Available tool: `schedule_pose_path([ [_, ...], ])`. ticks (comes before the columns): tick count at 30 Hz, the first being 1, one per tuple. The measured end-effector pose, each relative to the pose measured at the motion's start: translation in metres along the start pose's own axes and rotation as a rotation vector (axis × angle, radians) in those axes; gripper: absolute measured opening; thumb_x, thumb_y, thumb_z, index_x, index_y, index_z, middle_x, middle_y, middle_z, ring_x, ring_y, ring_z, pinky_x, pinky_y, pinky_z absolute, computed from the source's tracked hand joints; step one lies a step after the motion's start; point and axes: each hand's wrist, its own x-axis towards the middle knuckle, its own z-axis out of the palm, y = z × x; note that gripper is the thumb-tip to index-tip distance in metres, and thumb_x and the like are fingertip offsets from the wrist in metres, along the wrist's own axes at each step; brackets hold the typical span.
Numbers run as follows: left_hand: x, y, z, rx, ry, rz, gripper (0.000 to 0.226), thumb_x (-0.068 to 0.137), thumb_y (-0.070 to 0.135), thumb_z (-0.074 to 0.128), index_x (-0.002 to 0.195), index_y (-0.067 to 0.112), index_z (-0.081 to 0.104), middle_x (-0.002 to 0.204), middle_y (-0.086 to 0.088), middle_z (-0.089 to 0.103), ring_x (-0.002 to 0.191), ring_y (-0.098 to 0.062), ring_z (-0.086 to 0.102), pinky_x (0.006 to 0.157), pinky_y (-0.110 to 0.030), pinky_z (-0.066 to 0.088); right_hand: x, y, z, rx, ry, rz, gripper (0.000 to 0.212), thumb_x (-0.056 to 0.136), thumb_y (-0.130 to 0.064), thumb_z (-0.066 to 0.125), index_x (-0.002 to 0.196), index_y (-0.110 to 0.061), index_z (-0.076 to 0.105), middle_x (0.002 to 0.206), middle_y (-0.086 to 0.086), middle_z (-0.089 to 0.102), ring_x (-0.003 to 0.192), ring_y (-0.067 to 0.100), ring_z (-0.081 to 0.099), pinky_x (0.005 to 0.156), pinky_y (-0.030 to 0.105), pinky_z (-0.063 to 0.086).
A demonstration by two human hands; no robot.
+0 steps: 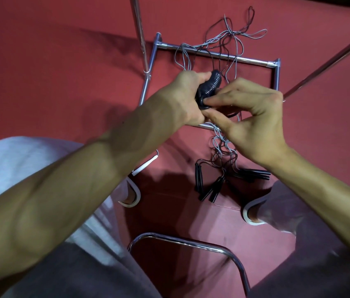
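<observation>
- The left hand (188, 97) is gripping a black ribbed coil (209, 87), with fingers curling round it.
- The right hand (253, 123) is pinching its lower end.
- The coil is being held above the metal frame (253, 60) on the red floor (62, 61).

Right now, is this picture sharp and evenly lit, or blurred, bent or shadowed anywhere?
Head view: left hand, right hand and black ribbed coil are sharp; the wide lens swells the near forearms; dark shadows fall on the red floor; the chrome frame glints.
</observation>
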Motion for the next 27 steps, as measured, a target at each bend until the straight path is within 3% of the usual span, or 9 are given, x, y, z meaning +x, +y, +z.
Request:
schedule_pose_path([
  [4, 0.005, 0.0, -0.002, 0.043, 0.065, 0.045, 0.033, 0.104, 0.031, 0.053, 0.081, 0.009, 0.062, 0.085, -0.007, 0.062, 0.081, -0.023, 0.061, 0.102, -0.034, 0.051, 0.004, -0.003, 0.0, 0.051, -0.049, 0.176, 0.011, 0.083, -0.017, 0.079, 0.093, -0.013, 0.081, 0.09, 0.004, 0.066, 0.084, 0.021, 0.066, 0.074, 0.041, 0.056],
  [5, 0.006, -0.001, -0.001, 0.035, 0.079, 0.057, 0.034, 0.104, 0.032, 0.053, 0.081, 0.008, 0.06, 0.083, -0.007, 0.06, 0.08, -0.023, 0.059, 0.1, -0.035, 0.052, 0.005, -0.004, 0.003, 0.048, -0.041, 0.228, 0.011, 0.082, -0.021, 0.077, 0.09, -0.016, 0.081, 0.088, 0.004, 0.065, 0.084, 0.021, 0.065, 0.075, 0.043, 0.055],
  [7, 0.007, -0.002, 0.001, 0.01, 0.098, 0.1, 0.036, 0.106, 0.033, 0.051, 0.079, 0.008, 0.055, 0.072, -0.007, 0.053, 0.061, -0.021, 0.054, 0.07, -0.03, 0.057, 0.006, -0.007, 0.011, 0.028, -0.003, 0.321, 0.01, 0.077, -0.027, 0.078, 0.083, -0.019, 0.079, 0.081, 0.001, 0.064, 0.08, 0.019, 0.064, 0.075, 0.044, 0.054],
  [10, 0.013, -0.005, 0.002, 0.035, 0.064, 0.159, 0.042, 0.107, 0.036, 0.047, 0.078, 0.006, 0.053, 0.064, -0.007, 0.049, 0.039, -0.021, 0.05, 0.041, -0.021, 0.045, 0.009, -0.01, 0.017, 0.069, 0.036, 0.479, 0.01, 0.067, -0.025, 0.078, 0.074, -0.018, 0.074, 0.069, -0.006, 0.06, 0.08, 0.021, 0.069, 0.077, 0.043, 0.056],
  [15, 0.013, -0.008, 0.001, 0.097, -0.05, 0.223, 0.055, 0.108, 0.042, 0.041, 0.069, 0.006, 0.054, 0.053, -0.009, 0.051, 0.039, -0.021, 0.05, 0.045, -0.021, 0.043, 0.014, -0.012, 0.021, 0.124, 0.087, 0.511, 0.015, 0.06, -0.02, 0.071, 0.069, -0.012, 0.062, 0.068, 0.0, 0.056, 0.062, 0.013, 0.053, 0.06, 0.032, 0.046],
  [18, 0.011, -0.007, 0.004, 0.044, -0.075, 0.241, 0.053, 0.107, 0.041, 0.045, 0.069, 0.007, 0.06, 0.064, -0.009, 0.057, 0.049, -0.021, 0.056, 0.066, -0.03, 0.052, 0.012, -0.012, 0.022, 0.04, 0.169, 0.486, 0.014, 0.06, -0.029, 0.068, 0.068, -0.021, 0.062, 0.083, 0.006, 0.063, 0.084, 0.016, 0.056, 0.075, 0.034, 0.048],
  [20, 0.013, -0.007, 0.005, 0.035, -0.047, 0.258, 0.046, 0.106, 0.042, 0.048, 0.077, 0.008, 0.057, 0.07, -0.009, 0.054, 0.058, -0.021, 0.053, 0.078, -0.037, 0.048, 0.011, -0.011, 0.022, 0.026, 0.235, 0.512, 0.012, 0.06, -0.031, 0.07, 0.069, -0.025, 0.065, 0.099, 0.007, 0.061, 0.102, 0.023, 0.058, 0.087, 0.037, 0.05],
  [24, 0.013, -0.006, 0.007, 0.02, -0.05, 0.236, 0.042, 0.106, 0.043, 0.047, 0.086, 0.007, 0.058, 0.076, -0.009, 0.056, 0.067, -0.022, 0.054, 0.081, -0.037, 0.049, 0.009, -0.012, 0.025, 0.127, 0.268, 0.497, 0.013, 0.062, -0.017, 0.074, 0.072, -0.012, 0.069, 0.119, 0.013, 0.053, 0.11, 0.02, 0.061, 0.089, 0.044, 0.054],
  [27, 0.018, -0.009, 0.007, 0.002, -0.099, 0.215, 0.044, 0.107, 0.04, 0.044, 0.082, 0.011, 0.064, 0.068, -0.004, 0.063, 0.059, -0.017, 0.061, 0.068, -0.028, 0.049, 0.01, -0.016, 0.024, 0.066, 0.267, 0.287, 0.013, 0.061, -0.006, 0.073, 0.071, -0.004, 0.064, 0.125, 0.018, 0.052, 0.116, 0.024, 0.057, 0.092, 0.043, 0.052],
])
